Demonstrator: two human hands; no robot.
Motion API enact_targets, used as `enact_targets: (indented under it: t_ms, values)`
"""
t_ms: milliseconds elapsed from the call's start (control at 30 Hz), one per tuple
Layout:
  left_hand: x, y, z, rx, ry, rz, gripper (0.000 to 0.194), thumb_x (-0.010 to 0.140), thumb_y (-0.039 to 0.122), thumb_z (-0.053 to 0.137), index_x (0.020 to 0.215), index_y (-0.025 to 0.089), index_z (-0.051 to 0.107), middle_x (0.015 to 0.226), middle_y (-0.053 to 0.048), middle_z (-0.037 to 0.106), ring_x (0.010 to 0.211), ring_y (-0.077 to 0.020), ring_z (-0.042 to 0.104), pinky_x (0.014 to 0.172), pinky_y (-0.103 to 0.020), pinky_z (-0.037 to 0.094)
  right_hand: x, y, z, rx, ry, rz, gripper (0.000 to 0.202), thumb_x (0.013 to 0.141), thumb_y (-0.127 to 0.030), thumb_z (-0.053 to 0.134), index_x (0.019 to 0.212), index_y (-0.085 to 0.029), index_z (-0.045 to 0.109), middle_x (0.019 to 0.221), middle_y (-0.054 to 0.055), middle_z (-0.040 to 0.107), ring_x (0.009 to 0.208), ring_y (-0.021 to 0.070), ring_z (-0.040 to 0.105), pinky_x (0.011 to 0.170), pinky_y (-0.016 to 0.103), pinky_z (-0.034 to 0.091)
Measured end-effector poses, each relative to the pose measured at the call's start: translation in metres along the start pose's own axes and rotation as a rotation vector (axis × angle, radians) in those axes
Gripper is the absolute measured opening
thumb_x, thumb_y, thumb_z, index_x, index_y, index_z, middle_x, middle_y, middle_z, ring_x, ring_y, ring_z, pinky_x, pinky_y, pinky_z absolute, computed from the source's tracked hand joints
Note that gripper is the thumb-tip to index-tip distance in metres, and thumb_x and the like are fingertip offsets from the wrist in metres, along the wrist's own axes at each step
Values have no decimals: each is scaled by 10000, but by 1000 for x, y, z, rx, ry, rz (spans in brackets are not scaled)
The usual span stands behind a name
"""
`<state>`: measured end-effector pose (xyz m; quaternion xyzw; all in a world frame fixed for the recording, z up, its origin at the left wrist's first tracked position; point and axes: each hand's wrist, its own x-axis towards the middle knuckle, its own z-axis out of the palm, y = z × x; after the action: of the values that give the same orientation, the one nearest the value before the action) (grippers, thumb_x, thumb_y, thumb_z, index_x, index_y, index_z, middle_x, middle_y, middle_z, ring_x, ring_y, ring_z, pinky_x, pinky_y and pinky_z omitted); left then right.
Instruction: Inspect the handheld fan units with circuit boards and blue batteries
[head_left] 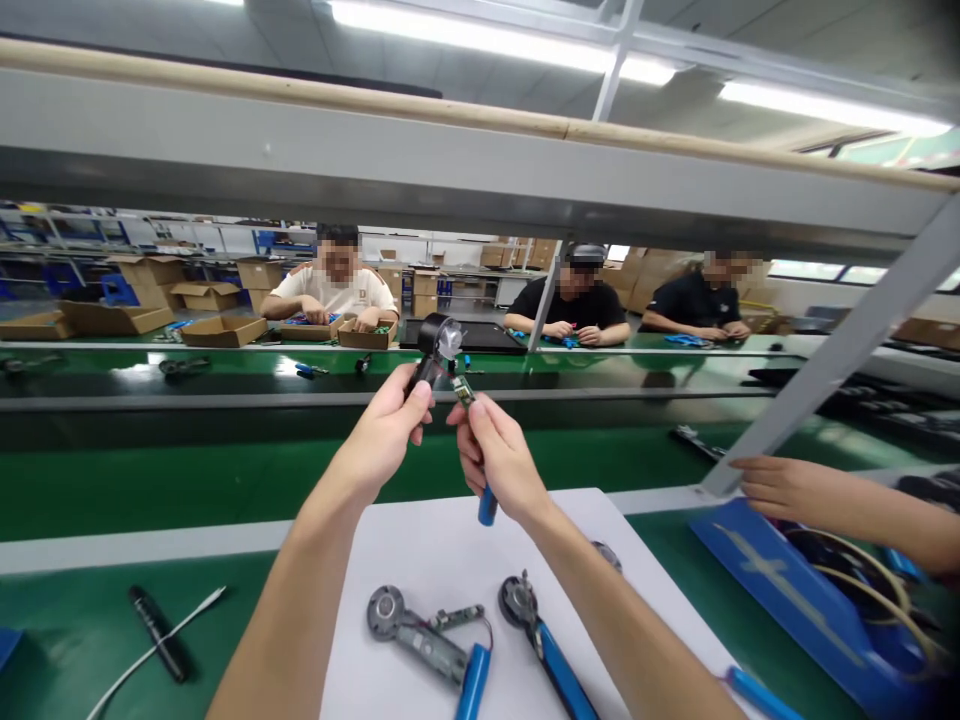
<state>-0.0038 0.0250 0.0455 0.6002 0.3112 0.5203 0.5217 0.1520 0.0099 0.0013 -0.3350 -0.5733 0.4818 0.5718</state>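
My left hand (390, 425) is closed around the handle of a black housing with a round head (430, 342), held up over the bench. A clear round piece (450, 338) shows at that head. Close beside it, my right hand (501, 450) pinches a small green circuit board (463, 388), and thin wires run between board and housing. A blue cylindrical battery (487, 505) sticks out below my right palm. Under my forearms, a white sheet (420, 530) bears a grey part with a round motor (386, 610) and blue battery, and a similar motor assembly (517, 600).
At right another person's hand (787, 490) is beside a blue bin (780, 590) and a slanted metal post (840, 370). A black pen-shaped tool (161, 635) and white cable (161, 645) lie left. Across the green conveyor (225, 470), several people handle parts. A shelf beam (450, 170) hangs overhead.
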Motion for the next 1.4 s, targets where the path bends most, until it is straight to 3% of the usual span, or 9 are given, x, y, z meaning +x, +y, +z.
enact_targets:
  t_ms: [200, 367, 600, 767, 967, 1133, 1400]
  values:
    - [-11, 3, 22, -77, -172, -16, 321, 913, 411, 583, 1156, 203, 552, 807, -18, 536, 700, -147, 485, 598, -255, 417, -21, -16, -10, -128, 97, -79, 436, 877, -559, 604, 706, -158, 625, 571, -38, 475, 353, 43, 348, 318, 192, 246]
    - [-15, -1, 34, -46, -217, -14, 314, 933, 394, 553, 1182, 203, 549, 781, -8, 510, 673, -139, 447, 588, -254, 377, -24, -18, -20, -266, 129, -191, 378, 910, -436, 580, 655, -168, 661, 547, -16, 524, 406, 68, 381, 366, 212, 282]
    - [-13, -11, 41, -16, -240, 33, 323, 958, 385, 533, 1226, 205, 542, 838, -20, 513, 727, -144, 454, 593, -256, 374, -27, -27, -24, -382, 186, -201, 316, 862, -317, 537, 606, -176, 655, 516, -4, 557, 484, 120, 490, 484, 249, 412]
    - [-12, -16, 42, 37, -244, 47, 325, 981, 382, 501, 1261, 219, 524, 893, -23, 511, 748, -137, 450, 599, -250, 372, -28, -35, -27, -517, 147, -166, 325, 869, -328, 524, 615, -165, 644, 553, 2, 580, 527, 119, 491, 488, 239, 370]
    - [-15, -10, 43, 54, -268, 34, 319, 988, 328, 479, 1275, 188, 485, 907, -14, 494, 751, -119, 438, 616, -235, 385, -27, -40, -36, -603, 69, -240, 326, 890, -290, 490, 619, -158, 615, 555, -24, 545, 520, 89, 438, 504, 226, 336]
    - [-17, -4, 46, 42, -275, 3, 313, 968, 299, 512, 1256, 181, 481, 900, -5, 503, 754, -109, 458, 621, -215, 406, -27, -46, -43, -661, -18, -154, 326, 907, -285, 472, 647, -154, 621, 582, -25, 562, 531, 85, 449, 504, 219, 335]
    - [-14, -4, 45, -58, -256, -15, 310, 971, 373, 527, 1193, 157, 512, 781, 8, 547, 640, -99, 493, 580, -218, 416, -30, -46, -40, -610, -6, -238, 326, 904, -254, 470, 614, -165, 589, 558, -31, 548, 527, 83, 460, 503, 210, 349]
